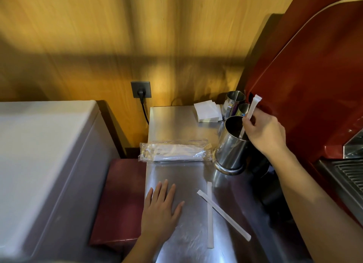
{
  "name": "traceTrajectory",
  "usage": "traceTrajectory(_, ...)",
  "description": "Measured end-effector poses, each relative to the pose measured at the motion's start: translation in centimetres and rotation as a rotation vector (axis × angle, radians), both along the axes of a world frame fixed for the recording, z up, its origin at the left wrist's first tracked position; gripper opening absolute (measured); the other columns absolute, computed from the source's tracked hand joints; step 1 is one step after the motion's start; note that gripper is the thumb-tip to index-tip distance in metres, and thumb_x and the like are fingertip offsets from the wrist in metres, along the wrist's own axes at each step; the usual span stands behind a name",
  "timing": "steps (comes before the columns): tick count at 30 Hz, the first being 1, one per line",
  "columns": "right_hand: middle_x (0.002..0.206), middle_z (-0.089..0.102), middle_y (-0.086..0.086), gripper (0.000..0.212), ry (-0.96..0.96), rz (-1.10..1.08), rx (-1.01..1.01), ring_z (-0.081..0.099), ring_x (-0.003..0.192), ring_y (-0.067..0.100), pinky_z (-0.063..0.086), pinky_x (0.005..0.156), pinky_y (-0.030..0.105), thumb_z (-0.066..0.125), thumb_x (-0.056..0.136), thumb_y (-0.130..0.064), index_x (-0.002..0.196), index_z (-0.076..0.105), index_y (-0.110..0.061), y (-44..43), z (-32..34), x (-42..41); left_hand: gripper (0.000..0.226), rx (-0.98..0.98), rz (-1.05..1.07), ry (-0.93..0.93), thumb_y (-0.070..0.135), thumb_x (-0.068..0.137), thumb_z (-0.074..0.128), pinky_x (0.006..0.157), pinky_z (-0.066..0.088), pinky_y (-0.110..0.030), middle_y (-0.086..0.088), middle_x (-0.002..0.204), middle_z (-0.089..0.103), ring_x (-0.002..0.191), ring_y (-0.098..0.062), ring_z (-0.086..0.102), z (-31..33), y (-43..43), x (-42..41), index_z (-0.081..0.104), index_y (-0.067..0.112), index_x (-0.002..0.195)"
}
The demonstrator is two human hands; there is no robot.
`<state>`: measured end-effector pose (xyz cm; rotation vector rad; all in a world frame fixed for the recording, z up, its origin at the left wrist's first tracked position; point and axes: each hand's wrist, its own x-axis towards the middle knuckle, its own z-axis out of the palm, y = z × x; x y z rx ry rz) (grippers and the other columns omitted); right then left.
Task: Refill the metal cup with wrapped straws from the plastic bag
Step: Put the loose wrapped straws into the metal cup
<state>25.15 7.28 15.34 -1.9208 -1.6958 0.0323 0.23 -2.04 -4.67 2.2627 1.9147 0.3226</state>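
Note:
The tall metal cup point(230, 144) stands on the steel counter point(176, 121), to the right of a clear plastic bag point(174, 149) holding several wrapped straws. My right hand point(263, 131) is over the cup's rim, pinching one wrapped straw point(253, 107) whose lower end is inside the cup. My left hand point(161, 209) lies flat, fingers spread, on a clear plastic sheet on the counter. Two more wrapped straws point(211, 211) lie crossed on the counter to the right of that hand.
Two smaller metal cups point(234, 101) stand behind the tall one, beside a stack of white napkins point(207, 111). A red machine point(306, 76) with a drip grate rises on the right. A grey appliance point(45, 154) sits left, and a wall socket with a plug point(140, 89) is behind.

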Motion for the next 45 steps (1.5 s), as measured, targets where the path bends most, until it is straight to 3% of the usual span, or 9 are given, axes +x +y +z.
traceTrajectory(6,0.091,0.067,0.013,0.019,-0.006,-0.05,-0.082,0.06,0.087,0.039,0.045,0.072,0.041,0.054,0.087,-0.031,0.092,0.06,-0.014,-0.4,-1.2,0.3,0.057,0.006,-0.006,-0.008,0.053,0.088,0.031,0.109,0.013,-0.038,-0.008,0.139,0.051,0.132,-0.026,0.041,-0.1,0.1,0.0,0.052,0.02,0.129)
traceTrajectory(12,0.075,0.067,0.014,0.009,0.114,0.127,0.223,0.062,0.069,0.036,0.049,0.062,0.042,0.058,0.086,-0.017,0.088,0.061,-0.009,-3.0,-1.7,-1.0,0.057,0.011,-0.01,-0.018,0.054,0.089,0.03,0.11,0.011,-0.038,-0.008,0.141,0.049,0.133,-0.026,0.039,-0.4,0.1,0.0,0.05,0.02,0.131)
traceTrajectory(21,0.095,0.064,0.004,0.017,-0.232,0.395,-0.788,0.056,0.079,0.023,0.037,0.062,0.028,0.058,0.077,-0.035,0.075,0.046,-0.023,-6.5,-11.9,-4.3,0.057,0.013,-0.003,-0.019,0.054,0.089,0.03,0.11,0.01,-0.037,-0.007,0.141,0.049,0.134,-0.025,0.039,-0.3,0.1,-0.1,0.049,0.021,0.132)
traceTrajectory(28,0.099,0.061,0.005,0.014,-0.293,0.365,-0.848,0.06,0.089,0.028,0.04,0.064,0.03,0.05,0.074,-0.026,0.085,0.054,-0.018,-6.9,-14.5,-3.3,0.057,0.044,0.006,-0.024,0.054,0.089,0.029,0.113,0.015,-0.043,-0.006,0.143,0.046,0.135,-0.024,0.036,-0.5,0.1,0.0,0.047,0.023,0.133)
traceTrajectory(33,0.066,0.051,-0.004,0.021,0.023,0.266,-0.783,0.052,0.063,0.018,0.033,0.047,0.024,0.055,0.072,-0.032,0.059,0.042,-0.021,-6.8,-15.0,-2.9,0.06,0.048,0.002,-0.032,0.056,0.09,0.024,0.116,0.007,-0.039,-0.004,0.148,0.039,0.14,-0.021,0.027,-0.7,0.1,0.0,0.041,0.024,0.137)
traceTrajectory(38,0.038,0.053,-0.001,0.022,0.334,0.1,-0.807,0.048,0.03,0.01,0.039,0.037,0.02,0.057,0.074,-0.029,0.06,0.048,-0.014,-6.2,-15.4,-3.3,0.06,0.047,-0.004,-0.03,0.056,0.089,0.025,0.114,0.013,-0.041,-0.005,0.146,0.042,0.138,-0.023,0.031,-0.7,0.1,-0.1,0.044,0.023,0.135)
traceTrajectory(40,0.051,0.061,-0.004,0.03,0.278,0.094,-0.828,0.056,0.043,0.01,0.041,0.043,0.021,0.061,0.073,-0.043,0.067,0.048,-0.017,-6.3,-15.9,-3.5,0.059,0.042,0.002,-0.028,0.055,0.089,0.026,0.115,0.013,-0.041,-0.005,0.145,0.043,0.137,-0.023,0.032,-0.6,0.1,-0.1,0.045,0.022,0.135)
traceTrajectory(42,0.087,0.064,0.001,0.047,0.131,0.061,-0.759,0.062,0.078,0.019,0.041,0.059,0.027,0.06,0.069,-0.06,0.083,0.046,-0.017,-6.4,-16.6,-3.8,0.058,0.032,0.008,-0.018,0.055,0.089,0.028,0.114,0.017,-0.042,-0.006,0.143,0.046,0.136,-0.023,0.035,-0.5,0.1,0.0,0.047,0.022,0.133)
traceTrajectory(45,0.112,0.06,0.01,0.061,-0.028,0.039,-0.723,0.058,0.102,0.032,0.042,0.073,0.033,0.058,0.068,-0.059,0.103,0.043,-0.012,-6.2,-17.1,-5.0,0.056,0.032,0.009,-0.007,0.054,0.089,0.031,0.113,0.021,-0.042,-0.006,0.141,0.049,0.133,-0.024,0.04,-0.6,0.2,-0.1,0.05,0.022,0.13)
